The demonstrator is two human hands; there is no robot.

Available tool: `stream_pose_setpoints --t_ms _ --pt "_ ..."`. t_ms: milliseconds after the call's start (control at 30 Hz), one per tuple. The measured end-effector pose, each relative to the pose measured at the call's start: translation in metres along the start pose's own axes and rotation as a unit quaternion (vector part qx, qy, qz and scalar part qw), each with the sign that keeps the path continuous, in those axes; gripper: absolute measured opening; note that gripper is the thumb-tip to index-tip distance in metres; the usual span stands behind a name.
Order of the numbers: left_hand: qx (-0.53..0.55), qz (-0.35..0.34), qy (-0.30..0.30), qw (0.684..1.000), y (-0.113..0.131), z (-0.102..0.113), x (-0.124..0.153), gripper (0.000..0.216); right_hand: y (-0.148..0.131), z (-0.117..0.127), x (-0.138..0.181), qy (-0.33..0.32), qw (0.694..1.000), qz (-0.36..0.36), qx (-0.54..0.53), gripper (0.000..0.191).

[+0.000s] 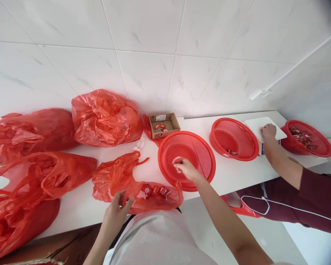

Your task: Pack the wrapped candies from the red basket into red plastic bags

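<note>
Left hand (118,207), fingers parted, perhaps steadying the plastic bag (127,186); right hand (187,169) curled over the colander (203,154), grip unclear!

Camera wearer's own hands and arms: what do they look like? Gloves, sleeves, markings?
Left hand and right hand: human, five-fingered, ungloved. Left forearm and right forearm: bare where visible, with no watch, bracelet, cable or marking seen. Pale garment between them.
</note>
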State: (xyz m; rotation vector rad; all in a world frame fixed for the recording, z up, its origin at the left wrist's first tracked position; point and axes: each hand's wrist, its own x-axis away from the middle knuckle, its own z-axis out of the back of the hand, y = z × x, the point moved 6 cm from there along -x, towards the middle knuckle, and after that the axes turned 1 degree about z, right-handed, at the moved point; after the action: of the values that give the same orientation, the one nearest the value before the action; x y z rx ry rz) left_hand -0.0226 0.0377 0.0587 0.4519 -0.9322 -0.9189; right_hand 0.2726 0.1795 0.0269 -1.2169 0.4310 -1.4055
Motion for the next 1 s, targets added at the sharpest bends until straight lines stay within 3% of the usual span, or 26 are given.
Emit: stream_pose_setpoints --t_ms 100,167,233,300,533,600,733,833,900,1000 --pt "0.001 -0.014 -0.031 0.999 0.003 -0.002 -0.001 0.041 -0.029 -0.072 0.040 -0.114 0.991 0.070 -0.023 0.014" --pt "0.029 -0.025 -0.048 0.998 0.006 -0.003 0.000 0.044 -0.040 -0.106 0.058 -0.121 0.986 0.114 0.032 0.030" --pt "0.055 -0.035 -0.057 0.996 0.009 0.001 0.002 0.043 -0.040 -0.119 0.067 -0.094 0.979 0.134 0.118 0.045" --pt "0.061 -0.044 -0.062 0.995 0.010 0.007 0.003 0.043 -0.036 -0.113 0.073 -0.070 0.968 0.135 0.197 0.047" --pt "0.003 -0.045 -0.051 0.998 -0.008 0.037 0.003 0.045 -0.021 -0.043 0.105 0.015 0.891 0.126 0.436 0.023" --pt "-0.027 -0.048 -0.061 0.997 -0.015 0.042 0.002 0.047 -0.015 -0.033 0.113 0.035 0.888 0.096 0.448 0.020" --pt "-0.056 -0.068 -0.063 0.994 -0.020 0.054 0.005 0.049 -0.013 -0.024 0.125 0.018 0.917 0.024 0.398 0.014" --pt "0.001 -0.109 -0.032 0.993 -0.003 0.069 0.014 0.046 -0.045 -0.014 0.141 0.022 0.936 0.037 0.349 0.017" --pt "0.068 -0.153 -0.025 0.986 0.018 0.078 0.023 0.042 -0.084 -0.005 0.154 0.048 0.957 0.102 0.266 0.018" --pt "0.189 -0.192 -0.078 0.960 0.050 0.079 0.034 0.041 -0.141 0.003 0.167 0.022 0.964 0.222 0.144 0.019"
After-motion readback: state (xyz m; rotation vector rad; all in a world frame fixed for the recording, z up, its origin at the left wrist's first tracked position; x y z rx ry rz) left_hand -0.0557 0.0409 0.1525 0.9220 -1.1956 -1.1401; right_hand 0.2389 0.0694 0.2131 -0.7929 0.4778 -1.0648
